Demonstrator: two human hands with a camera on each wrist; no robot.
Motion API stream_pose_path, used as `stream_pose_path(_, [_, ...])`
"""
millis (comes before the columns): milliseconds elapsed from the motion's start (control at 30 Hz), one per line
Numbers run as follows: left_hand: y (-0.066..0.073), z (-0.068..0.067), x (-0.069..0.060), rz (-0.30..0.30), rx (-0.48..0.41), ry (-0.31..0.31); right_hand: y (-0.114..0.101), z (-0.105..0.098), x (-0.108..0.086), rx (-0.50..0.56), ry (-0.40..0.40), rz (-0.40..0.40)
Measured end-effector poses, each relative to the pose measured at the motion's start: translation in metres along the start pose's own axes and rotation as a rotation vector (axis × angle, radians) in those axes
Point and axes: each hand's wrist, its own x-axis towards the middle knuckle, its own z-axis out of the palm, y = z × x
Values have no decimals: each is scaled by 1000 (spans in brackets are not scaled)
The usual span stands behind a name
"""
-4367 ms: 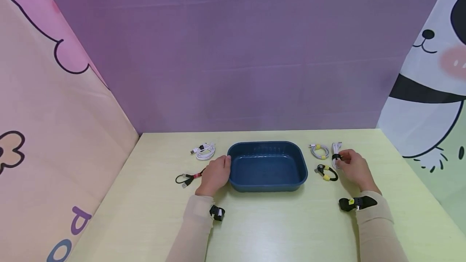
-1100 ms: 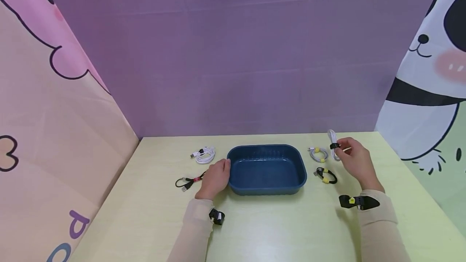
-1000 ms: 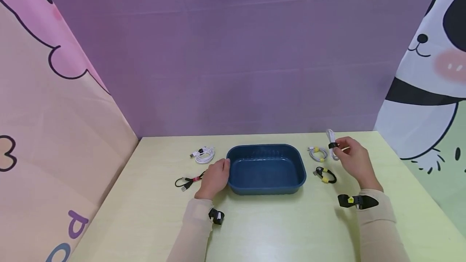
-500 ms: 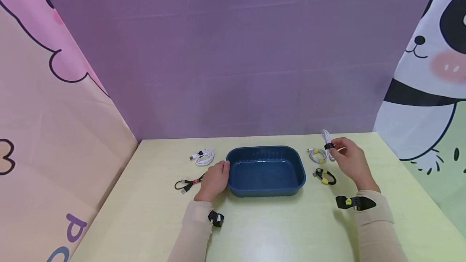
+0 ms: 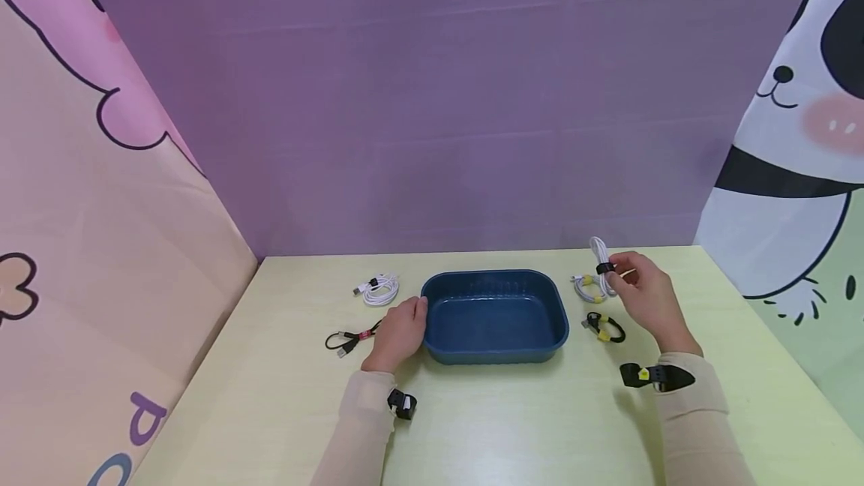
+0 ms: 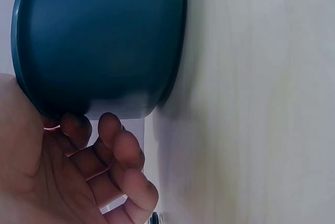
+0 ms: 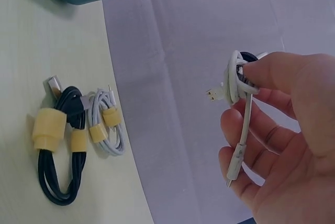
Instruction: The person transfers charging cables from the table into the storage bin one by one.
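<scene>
My right hand [image 5: 649,297] pinches a bundled white USB cable [image 5: 598,250] with a black strap, raised off the table. In the right wrist view the thumb and fingertips hold this white cable [image 7: 246,119] by its strap, connectors hanging free. My left hand [image 5: 400,332] grips the left end of a deep blue plastic basin [image 5: 496,358], thumb at the rim. The left wrist view shows its curled fingers [image 6: 127,150] against the basin's outer wall [image 6: 104,41]. Below the held cable lies a grey-white cable [image 5: 582,292] with yellow ties; nearer is a black cable [image 5: 616,332] with yellow ties.
Left of the basin lie a coiled white cable [image 5: 380,291] and, nearer, a black cable [image 5: 347,340] with a red tie, partly hidden by my left hand. A purple backdrop [image 5: 432,133] rises behind the pale table [image 5: 499,426]. Printed cloths flank both sides.
My right hand has lifted the white cable from the table and carried it left, over the grey-white cable. My left hand stays at the basin's left end.
</scene>
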Motion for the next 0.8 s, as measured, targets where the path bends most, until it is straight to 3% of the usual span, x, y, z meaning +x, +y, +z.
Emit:
stream_pose_path(400, [1, 2, -2, 2, 7, 8, -10, 0, -2, 17, 0, -69])
stream_pose_path(800, [5, -1, -5, -3, 3, 5, -14, -1, -2, 24, -19, -71])
